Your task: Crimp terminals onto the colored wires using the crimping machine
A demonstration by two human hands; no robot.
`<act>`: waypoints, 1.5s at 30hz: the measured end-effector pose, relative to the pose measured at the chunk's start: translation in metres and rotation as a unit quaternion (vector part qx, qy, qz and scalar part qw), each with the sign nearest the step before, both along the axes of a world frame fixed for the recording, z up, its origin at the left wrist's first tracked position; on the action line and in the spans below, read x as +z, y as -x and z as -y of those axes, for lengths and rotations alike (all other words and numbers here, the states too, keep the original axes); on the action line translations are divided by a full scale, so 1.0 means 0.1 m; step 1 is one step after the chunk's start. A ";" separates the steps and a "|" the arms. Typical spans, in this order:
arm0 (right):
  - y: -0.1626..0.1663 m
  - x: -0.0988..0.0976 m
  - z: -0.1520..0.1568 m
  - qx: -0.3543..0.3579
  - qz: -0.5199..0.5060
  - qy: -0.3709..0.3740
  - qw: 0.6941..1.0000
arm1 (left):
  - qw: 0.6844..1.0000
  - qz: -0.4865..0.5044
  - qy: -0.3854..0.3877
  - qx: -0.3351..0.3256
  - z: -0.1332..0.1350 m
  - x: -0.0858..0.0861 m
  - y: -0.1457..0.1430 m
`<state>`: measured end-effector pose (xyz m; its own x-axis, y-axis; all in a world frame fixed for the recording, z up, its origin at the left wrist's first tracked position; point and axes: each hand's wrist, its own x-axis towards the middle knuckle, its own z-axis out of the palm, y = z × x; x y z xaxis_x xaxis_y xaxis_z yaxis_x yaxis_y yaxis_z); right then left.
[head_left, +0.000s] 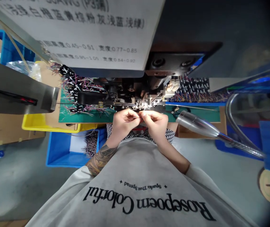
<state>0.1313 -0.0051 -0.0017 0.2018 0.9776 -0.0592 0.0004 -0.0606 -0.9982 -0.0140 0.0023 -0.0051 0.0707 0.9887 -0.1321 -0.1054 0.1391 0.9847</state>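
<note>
My left hand (124, 121) and my right hand (155, 121) meet in front of a small crimping machine (135, 94). Both are closed in a pinch, fingertips almost touching. Between them runs a thin wire (139, 116), with its end near the machine's tooling. A strip of terminals (116, 103) feeds in from the left along the green work surface (196, 114). Bundles of thin coloured wires with black connectors (78, 90) lie to the left of the machine. More such wires (196, 90) lie to its right.
A printed sheet (89, 28) hangs above the machine. A metal lamp head on a flexible arm (196, 124) reaches in from the right. A yellow bin (37, 121) and blue bins (61, 151) stand at the left. A grey metal housing (14, 91) juts in from the far left.
</note>
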 end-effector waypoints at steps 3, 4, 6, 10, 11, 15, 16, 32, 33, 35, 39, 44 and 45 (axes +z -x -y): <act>0.01 -0.01 -0.01 0.002 -0.005 0.005 1.000 | 1.000 0.012 -0.006 -0.009 0.02 -0.04 0.02; 0.01 -0.01 -0.01 0.001 -0.004 0.007 1.000 | 1.000 0.022 -0.008 -0.010 0.02 -0.05 0.03; 0.02 -0.01 -0.01 -0.004 0.000 0.009 1.000 | 0.999 0.041 -0.011 -0.012 0.03 -0.06 0.04; 0.03 0.01 -0.01 -0.004 -0.002 0.002 1.000 | 0.999 0.031 0.003 -0.009 0.03 -0.08 0.03; 0.04 0.02 -0.02 -0.004 -0.002 -0.001 1.000 | 0.999 0.029 0.010 -0.007 0.03 -0.08 0.02; 0.03 0.04 -0.06 -0.003 -0.020 0.001 1.000 | 0.999 0.035 0.026 -0.001 0.03 -0.08 -0.01; 0.03 0.04 -0.07 0.003 -0.030 0.004 1.000 | 0.999 0.031 0.024 0.001 0.03 -0.07 -0.01; 0.03 0.00 -0.06 0.021 -0.006 0.011 1.000 | 1.000 0.009 0.019 0.011 0.01 -0.12 0.01; 0.02 0.00 -0.04 0.022 0.007 0.006 1.000 | 1.000 0.001 0.013 0.007 0.00 -0.11 0.01; 0.02 -0.02 -0.01 0.015 0.027 -0.007 0.999 | 1.000 -0.002 0.006 0.001 0.00 -0.08 0.01; 0.00 -0.03 0.00 -0.013 0.052 -0.013 0.999 | 1.000 -0.005 -0.006 0.004 -0.01 -0.02 0.00; 0.01 0.01 -0.04 -0.014 0.010 0.009 1.000 | 1.000 -0.012 -0.007 -0.008 0.00 0.01 -0.01; 0.01 0.02 -0.05 -0.012 -0.003 0.018 1.000 | 1.000 -0.011 -0.003 -0.006 0.00 0.01 -0.01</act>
